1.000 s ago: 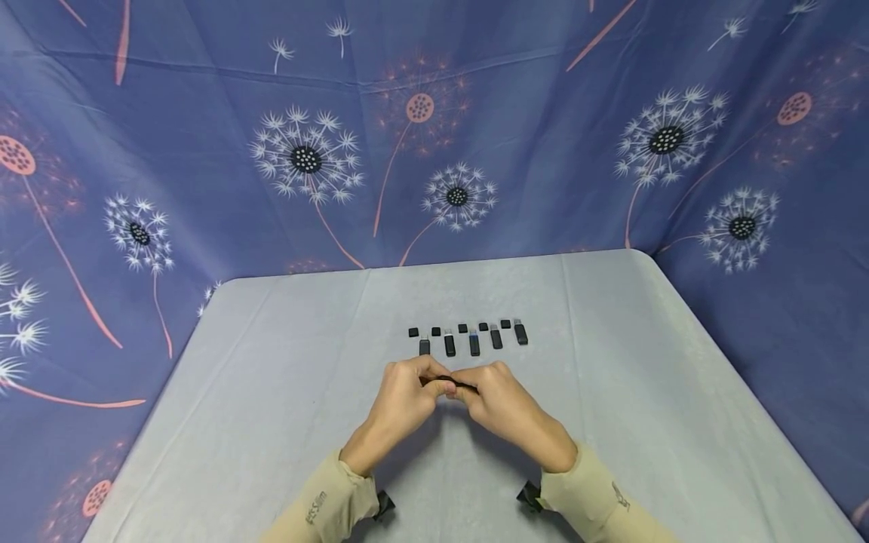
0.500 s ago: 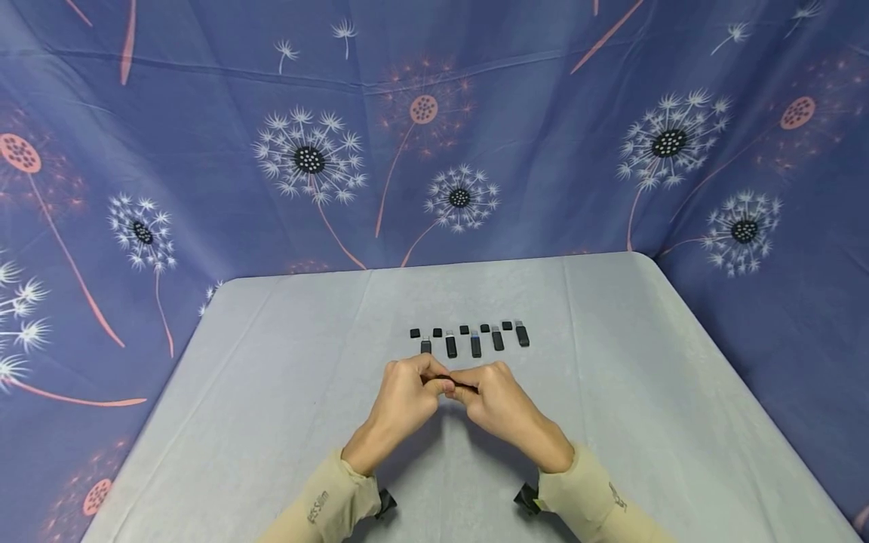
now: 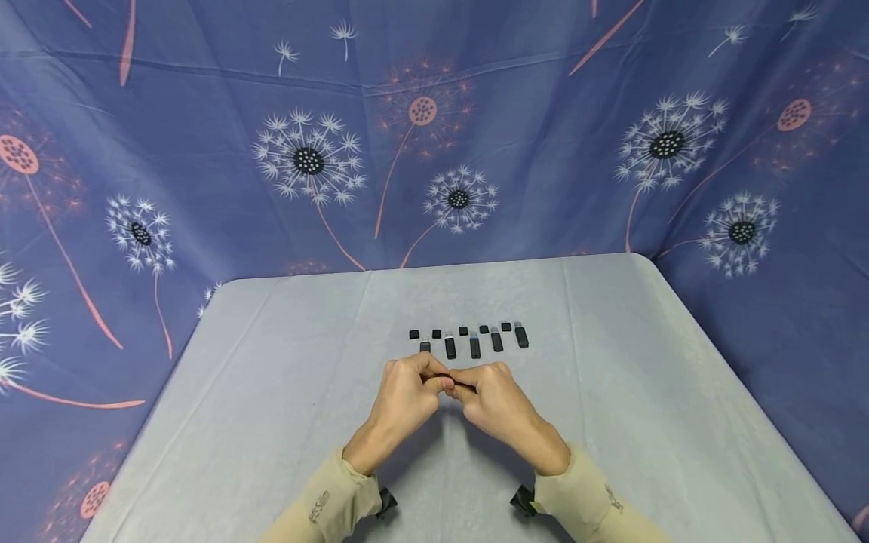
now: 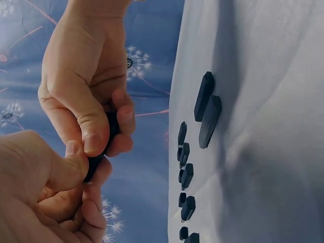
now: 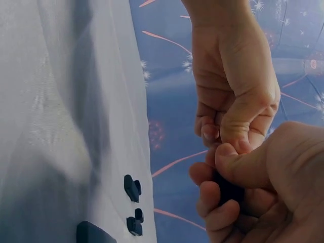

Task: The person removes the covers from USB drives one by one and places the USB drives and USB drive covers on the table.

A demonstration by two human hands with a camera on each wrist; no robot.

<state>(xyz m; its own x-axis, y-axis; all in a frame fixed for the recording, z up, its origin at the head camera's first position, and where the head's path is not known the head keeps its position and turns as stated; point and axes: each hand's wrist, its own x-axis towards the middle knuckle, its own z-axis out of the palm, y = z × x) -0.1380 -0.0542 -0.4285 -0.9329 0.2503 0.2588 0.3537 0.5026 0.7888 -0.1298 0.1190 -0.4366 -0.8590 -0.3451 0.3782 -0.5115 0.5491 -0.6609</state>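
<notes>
The left hand (image 3: 406, 400) is pinching one end of a small black USB stick (image 3: 456, 383), thumb and forefinger curled tight onto it, and the right hand (image 3: 501, 407) is gripping the other end the same way. The stick is being held between the two hands just above the worktop (image 3: 285, 392), in front of the person and near the row of parts behind it. In the left wrist view the black body (image 4: 101, 152) is showing only as a short dark bar between the thumbs; whether its cap is on, off or halfway cannot be told, since the fingers are covering both ends.

Beyond the hands, five uncapped sticks (image 3: 474, 345) are lying side by side, each with a loose black cap (image 3: 464, 330) resting just behind it, touching none of them. Judging from that row, five sticks appear to be already dealt with and the one in hand looks to be the sixth; no further capped sticks are showing on the worktop.

The stick is looking plain, matte black, slim and rigid.
</notes>
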